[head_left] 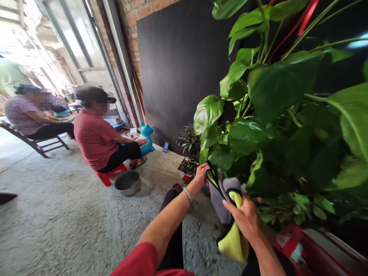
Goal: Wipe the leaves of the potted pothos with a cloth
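A grey and yellow cloth (220, 199) with black edging hangs bunched between my two hands, in front of a large leafy plant (250, 134). My left hand (200, 175), with a bracelet on the wrist, pinches its upper left edge close to the lower leaves. Lower down and to the right, my right hand (245, 214) is closed around the folded middle, thumb lying on top. The yellow side drops below my right hand. Some of my right fingers are hidden behind the cloth.
Small potted plant (188, 153) beyond my left hand. Further left, a person in red (96, 142) sits on a red stool (106, 178) beside a metal basin (127, 183). A phone (166, 147) stands near the dark board (184, 69). Red bag (293, 245) at lower right.
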The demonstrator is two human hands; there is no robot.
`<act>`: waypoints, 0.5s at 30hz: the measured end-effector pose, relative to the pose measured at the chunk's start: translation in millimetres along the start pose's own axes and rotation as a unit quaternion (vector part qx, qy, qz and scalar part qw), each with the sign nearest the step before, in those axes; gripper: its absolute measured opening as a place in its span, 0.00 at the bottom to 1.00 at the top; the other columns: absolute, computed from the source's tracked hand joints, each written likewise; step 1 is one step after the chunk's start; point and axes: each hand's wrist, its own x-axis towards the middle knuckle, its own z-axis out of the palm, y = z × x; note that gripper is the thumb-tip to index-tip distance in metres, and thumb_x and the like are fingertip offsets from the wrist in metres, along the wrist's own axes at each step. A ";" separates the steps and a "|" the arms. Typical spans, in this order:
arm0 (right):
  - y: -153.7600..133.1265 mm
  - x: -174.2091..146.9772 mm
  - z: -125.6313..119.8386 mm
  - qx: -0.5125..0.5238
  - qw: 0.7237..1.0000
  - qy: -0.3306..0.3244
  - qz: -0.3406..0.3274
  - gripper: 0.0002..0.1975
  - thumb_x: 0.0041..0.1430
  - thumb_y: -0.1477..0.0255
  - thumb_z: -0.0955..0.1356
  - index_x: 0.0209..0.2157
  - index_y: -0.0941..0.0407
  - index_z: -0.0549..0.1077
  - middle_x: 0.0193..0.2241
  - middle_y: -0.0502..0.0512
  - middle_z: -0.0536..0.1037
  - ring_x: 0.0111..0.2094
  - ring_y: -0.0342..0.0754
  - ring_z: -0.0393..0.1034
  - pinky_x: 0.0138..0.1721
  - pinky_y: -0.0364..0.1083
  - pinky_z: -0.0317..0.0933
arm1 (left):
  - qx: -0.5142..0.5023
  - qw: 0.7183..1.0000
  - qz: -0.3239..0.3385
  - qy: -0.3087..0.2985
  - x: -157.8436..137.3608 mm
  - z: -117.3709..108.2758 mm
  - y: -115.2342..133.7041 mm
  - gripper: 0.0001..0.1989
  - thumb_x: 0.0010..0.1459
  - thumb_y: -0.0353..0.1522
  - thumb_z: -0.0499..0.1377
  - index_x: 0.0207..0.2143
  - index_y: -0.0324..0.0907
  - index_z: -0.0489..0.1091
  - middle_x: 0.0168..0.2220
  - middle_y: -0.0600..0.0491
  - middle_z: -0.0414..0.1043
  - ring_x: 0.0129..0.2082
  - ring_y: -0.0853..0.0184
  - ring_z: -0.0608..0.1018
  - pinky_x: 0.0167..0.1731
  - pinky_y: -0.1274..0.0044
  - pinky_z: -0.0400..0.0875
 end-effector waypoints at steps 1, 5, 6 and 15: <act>5.0 -8.6 -6.9 0.011 1.000 0.007 0.017 0.24 0.35 0.48 0.69 0.30 0.51 0.71 0.24 0.57 0.76 0.30 0.58 0.71 0.37 0.53 0.65 | 0.003 1.000 -0.001 -0.005 -0.3 -2.2 0.2 0.15 0.45 0.33 0.72 0.23 0.40 0.67 0.19 0.58 0.65 0.19 0.74 0.68 0.22 0.80 0.63; 1.0 2.9 -33.1 0.020 0.986 0.160 0.043 0.28 0.34 0.44 0.70 0.31 0.51 0.70 0.27 0.58 0.77 0.32 0.59 0.72 0.37 0.53 0.65 | -0.005 1.000 -0.030 -0.006 -3.2 -2.6 -3.6 0.15 0.46 0.33 0.72 0.26 0.42 0.66 0.23 0.58 0.69 0.23 0.71 0.73 0.29 0.77 0.71; -1.4 13.0 -33.4 0.020 0.979 0.199 0.033 0.28 0.34 0.45 0.69 0.32 0.50 0.68 0.29 0.59 0.78 0.34 0.60 0.73 0.38 0.54 0.65 | -0.007 0.999 -0.038 -0.002 -3.9 -1.0 -6.0 0.17 0.46 0.33 0.72 0.27 0.42 0.65 0.23 0.58 0.69 0.23 0.70 0.73 0.30 0.75 0.73; 57.7 -8.8 7.1 0.042 0.995 0.044 0.082 0.24 0.32 0.47 0.69 0.27 0.49 0.71 0.25 0.58 0.78 0.32 0.60 0.73 0.39 0.55 0.66 | -0.076 0.997 -0.007 -0.011 8.1 -27.2 0.2 0.14 0.51 0.38 0.69 0.35 0.40 0.71 0.30 0.52 0.76 0.27 0.68 0.77 0.32 0.76 0.74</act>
